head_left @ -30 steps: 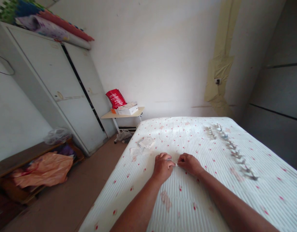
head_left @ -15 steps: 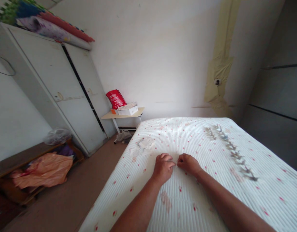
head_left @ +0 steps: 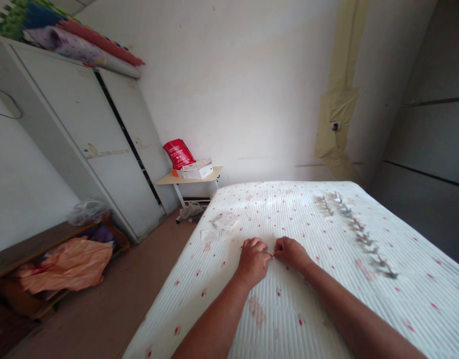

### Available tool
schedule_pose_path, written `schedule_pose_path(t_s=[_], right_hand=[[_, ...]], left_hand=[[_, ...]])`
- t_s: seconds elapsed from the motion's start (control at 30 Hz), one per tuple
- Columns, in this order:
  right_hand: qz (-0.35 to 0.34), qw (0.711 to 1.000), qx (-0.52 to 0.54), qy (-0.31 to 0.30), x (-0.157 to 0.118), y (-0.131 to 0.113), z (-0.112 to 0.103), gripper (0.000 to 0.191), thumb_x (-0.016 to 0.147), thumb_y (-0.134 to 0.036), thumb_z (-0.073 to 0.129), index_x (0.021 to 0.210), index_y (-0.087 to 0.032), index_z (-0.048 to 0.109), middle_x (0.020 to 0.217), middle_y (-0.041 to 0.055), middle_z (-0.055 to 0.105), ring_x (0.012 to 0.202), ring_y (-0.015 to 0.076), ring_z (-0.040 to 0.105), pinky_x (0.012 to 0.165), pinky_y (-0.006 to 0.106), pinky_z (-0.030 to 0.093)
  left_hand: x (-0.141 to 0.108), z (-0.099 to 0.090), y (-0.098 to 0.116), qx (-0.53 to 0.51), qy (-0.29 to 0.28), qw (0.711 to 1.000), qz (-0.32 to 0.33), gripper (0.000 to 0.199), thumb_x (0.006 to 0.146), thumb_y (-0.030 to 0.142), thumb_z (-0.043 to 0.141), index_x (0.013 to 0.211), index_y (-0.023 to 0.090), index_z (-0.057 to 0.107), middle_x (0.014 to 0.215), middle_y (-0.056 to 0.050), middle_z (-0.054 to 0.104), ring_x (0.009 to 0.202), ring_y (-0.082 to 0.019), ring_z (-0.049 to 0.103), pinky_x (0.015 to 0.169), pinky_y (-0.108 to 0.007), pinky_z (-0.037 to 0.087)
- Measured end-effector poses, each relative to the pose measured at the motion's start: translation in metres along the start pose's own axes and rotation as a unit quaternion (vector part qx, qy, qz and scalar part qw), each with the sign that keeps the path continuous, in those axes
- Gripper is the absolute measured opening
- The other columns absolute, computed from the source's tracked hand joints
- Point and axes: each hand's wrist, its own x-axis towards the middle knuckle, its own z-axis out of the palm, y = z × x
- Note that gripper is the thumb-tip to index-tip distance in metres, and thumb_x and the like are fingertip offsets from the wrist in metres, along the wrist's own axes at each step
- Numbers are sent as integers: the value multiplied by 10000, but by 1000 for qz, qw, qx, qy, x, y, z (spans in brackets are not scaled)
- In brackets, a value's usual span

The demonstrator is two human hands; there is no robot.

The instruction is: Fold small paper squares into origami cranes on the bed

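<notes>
Your left hand [head_left: 254, 260] and right hand [head_left: 292, 253] pinch a small pale scrap [head_left: 271, 253], mostly hidden; likely light, easily creased. Best held by edges.

bed [head_left: 279, 324]: papers [head_left: 226, 222] left | rowed items [head_left: 364, 238] right | table [head_left: 165, 179] off far-left corner | box [head_left: 198, 171] on table

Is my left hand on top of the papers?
No, the papers lie on the bed, beyond your left hand and off to its left.
</notes>
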Motion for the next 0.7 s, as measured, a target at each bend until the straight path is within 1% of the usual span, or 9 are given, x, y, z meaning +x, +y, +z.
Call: schedule_pose_path(t_s=[0.17, 0.33, 0.43, 0.5, 0.57, 0.63, 0.7], right_hand=[[-16, 999, 38, 7, 4, 7, 1, 161, 601, -81, 527, 680, -165, 640, 732, 18, 633, 678, 116, 551, 601, 193, 358], [5, 997, 72, 7, 7, 11, 1, 215, 559, -37, 505, 672, -157, 642, 695, 11, 635, 664, 117, 544, 594, 189, 365], [16, 995, 95, 8, 8, 15, -1, 209, 556, -37, 506, 671, -149, 641, 670, 3, 630, 642, 108, 539, 570, 179, 362], [32, 993, 113, 8, 8, 18, -4, 202, 577, -55, 508, 704, -142, 640, 637, -6, 617, 582, 94, 522, 525, 174, 353], [63, 987, 148, 8, 7, 21, -8, 191, 608, -84, 504, 740, -135, 633, 576, -18, 584, 498, 80, 482, 472, 174, 333], [97, 974, 206, 7, 5, 22, -11, 165, 641, -119, 492, 748, -136, 617, 511, -37, 533, 432, 69, 435, 437, 177, 313], [118, 960, 254, 4, 4, 22, -12, 139, 657, -138, 479, 731, -142, 596, 468, -54, 485, 395, 63, 403, 417, 179, 300]], left_hand=[[0, -2, 0, 6, -14, 1000, -1, 217, 735, 132, 540, 823, 263, 690, 908, -39, 597, 992, -204, 437, 826, -374, 345], [0, -1, -1, 10, -16, 1000, 2, 200, 731, 131, 547, 811, 249, 687, 915, -34, 593, 996, -201, 430, 830, -366, 344], [0, 0, -1, 10, -16, 1000, 5, 202, 734, 132, 542, 812, 248, 687, 909, -36, 591, 993, -201, 430, 833, -368, 345], [0, 0, -1, 9, -14, 1000, 5, 207, 733, 130, 540, 814, 249, 688, 914, -36, 591, 990, -200, 432, 833, -369, 345], [-1, 0, -1, 7, -11, 1000, 3, 208, 729, 131, 544, 816, 250, 690, 917, -37, 592, 989, -201, 433, 833, -372, 345], [-1, 1, -1, 5, -13, 1000, 1, 208, 723, 132, 549, 815, 252, 692, 917, -40, 593, 991, -205, 432, 830, -374, 346], [-1, 1, -2, 1, -15, 1000, -2, 216, 720, 128, 549, 816, 256, 694, 916, -42, 593, 994, -207, 432, 831, -376, 347]])
